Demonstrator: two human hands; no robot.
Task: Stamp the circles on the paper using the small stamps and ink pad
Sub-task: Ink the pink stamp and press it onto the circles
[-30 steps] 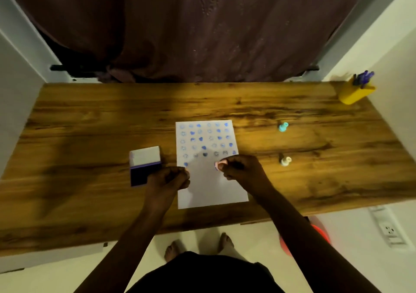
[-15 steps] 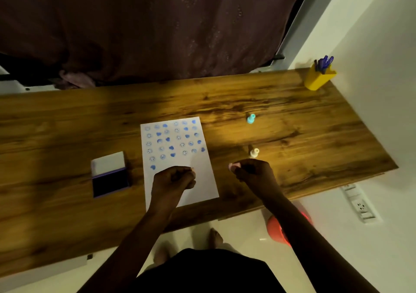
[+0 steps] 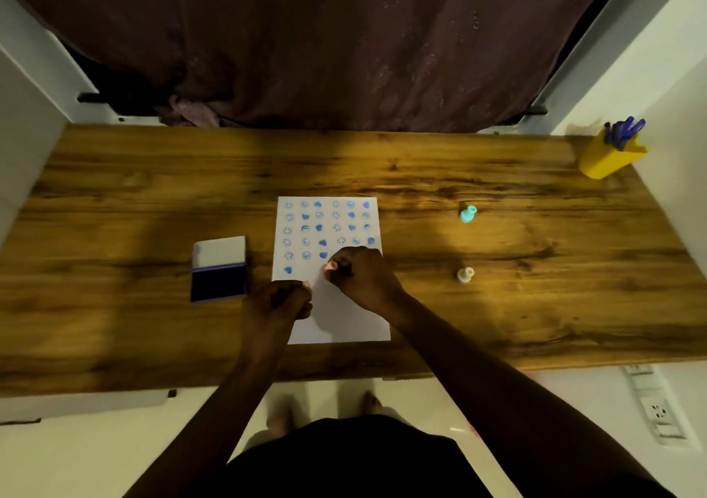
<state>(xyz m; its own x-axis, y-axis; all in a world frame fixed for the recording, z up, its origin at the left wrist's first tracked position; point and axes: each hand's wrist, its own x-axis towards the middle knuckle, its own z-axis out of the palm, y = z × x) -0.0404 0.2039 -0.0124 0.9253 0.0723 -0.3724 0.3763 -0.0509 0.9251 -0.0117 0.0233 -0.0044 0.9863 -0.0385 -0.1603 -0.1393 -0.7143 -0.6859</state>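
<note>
A white paper (image 3: pixel 344 325) lies on the wooden table (image 3: pixel 535 306), its upper rows of circles filled with blue smileys and hearts. My right hand (image 3: pixel 363 279) is over the paper's last stamped rows, shut on a small pink stamp (image 3: pixel 331 266) whose tip points down at the sheet. Resting on the paper's lower left part is my left hand (image 3: pixel 277 302), a closed fist; nothing shows in it. Left of the paper is the open ink pad (image 3: pixel 218 282), with its dark blue pad facing up and its white lid folded back.
A teal stamp (image 3: pixel 467 214) and a cream stamp (image 3: pixel 465 274) stand on the table right of the paper. A yellow pen holder (image 3: pixel 608 157) with blue pens stands at the far right corner. A dark curtain hangs behind the table.
My right hand, with the pink stamp in it, has moved left from beside the paper back onto it. My left hand stays on the sheet. The view has swung back to centre.
</note>
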